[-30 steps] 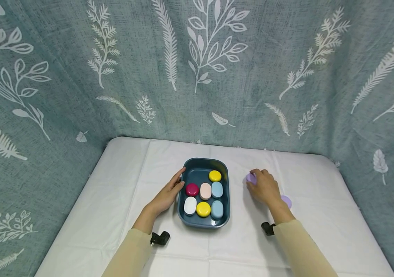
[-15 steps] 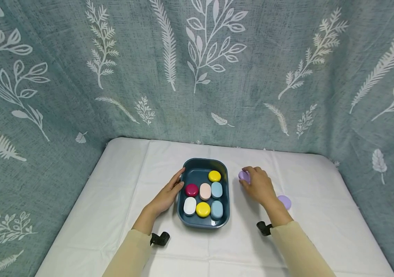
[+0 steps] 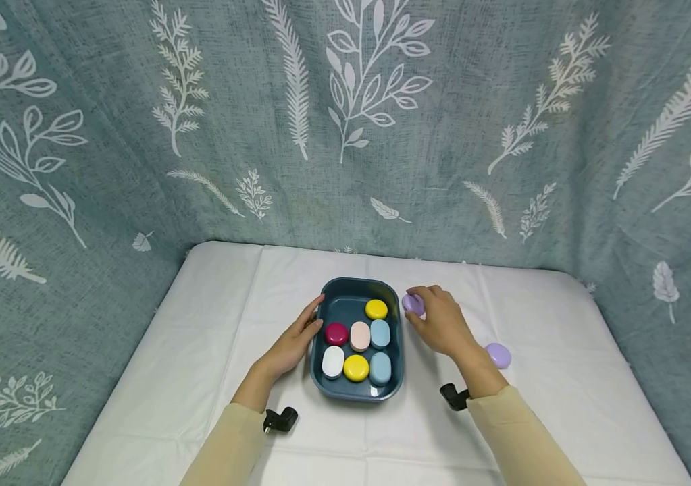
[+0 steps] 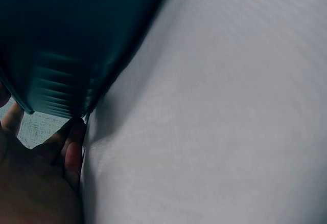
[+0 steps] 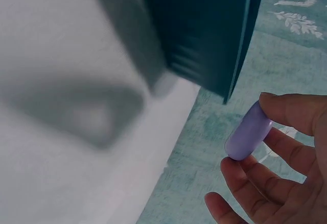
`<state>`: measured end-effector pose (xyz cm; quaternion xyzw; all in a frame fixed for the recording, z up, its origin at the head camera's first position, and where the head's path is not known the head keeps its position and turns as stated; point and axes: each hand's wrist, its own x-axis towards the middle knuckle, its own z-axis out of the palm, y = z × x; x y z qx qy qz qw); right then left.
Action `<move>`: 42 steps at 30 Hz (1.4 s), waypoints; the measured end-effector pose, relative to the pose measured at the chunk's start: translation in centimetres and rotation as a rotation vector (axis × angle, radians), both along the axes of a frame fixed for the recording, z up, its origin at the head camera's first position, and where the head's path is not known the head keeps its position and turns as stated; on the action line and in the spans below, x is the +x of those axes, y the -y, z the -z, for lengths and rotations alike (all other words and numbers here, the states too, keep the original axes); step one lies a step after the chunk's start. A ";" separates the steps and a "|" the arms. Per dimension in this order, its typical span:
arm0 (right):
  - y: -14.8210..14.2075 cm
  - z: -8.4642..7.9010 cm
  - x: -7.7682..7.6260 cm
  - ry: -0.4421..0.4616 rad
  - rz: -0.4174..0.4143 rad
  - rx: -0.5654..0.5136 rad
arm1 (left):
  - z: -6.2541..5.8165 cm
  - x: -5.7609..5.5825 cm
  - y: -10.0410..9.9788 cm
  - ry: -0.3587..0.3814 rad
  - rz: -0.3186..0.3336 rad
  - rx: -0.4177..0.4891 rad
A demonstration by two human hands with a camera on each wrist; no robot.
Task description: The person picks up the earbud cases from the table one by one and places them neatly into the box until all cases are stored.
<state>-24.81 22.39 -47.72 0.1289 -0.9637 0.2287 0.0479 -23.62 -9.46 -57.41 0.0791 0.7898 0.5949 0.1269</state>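
Observation:
My right hand pinches a smooth, thick lilac disc between thumb and fingertips, just off the right rim of the dark blue tray. The right wrist view shows that disc tilted on edge, clear of the tray wall. My left hand rests its extended fingers against the tray's left side. In the left wrist view those fingers touch the tray's ribbed underside edge. A second lilac disc lies on the table beside my right forearm.
Inside the tray sit two yellow discs, a crimson disc, a pale pink oval, a white oval and two light blue ovals. A white cloth covers the table. A patterned curtain hangs behind.
My right hand has carried the lilac disc leftward, from the right part of the table to beside the tray's rim. The left hand and tray have stayed put.

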 end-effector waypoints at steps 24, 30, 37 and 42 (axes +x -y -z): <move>4.3 -0.3 -1.1 0.065 -0.212 0.021 | 0.1 -0.1 0.1 -0.005 0.006 0.001; 4.7 0.4 -1.5 0.075 -0.238 0.020 | 0.0 0.0 0.0 -0.009 0.002 0.002; 5.2 1.3 -1.9 0.089 -0.249 0.029 | -0.1 0.1 0.1 -0.007 0.004 0.004; 5.7 1.9 -2.2 0.088 -0.252 0.045 | -0.2 0.1 0.0 -0.006 0.000 -0.004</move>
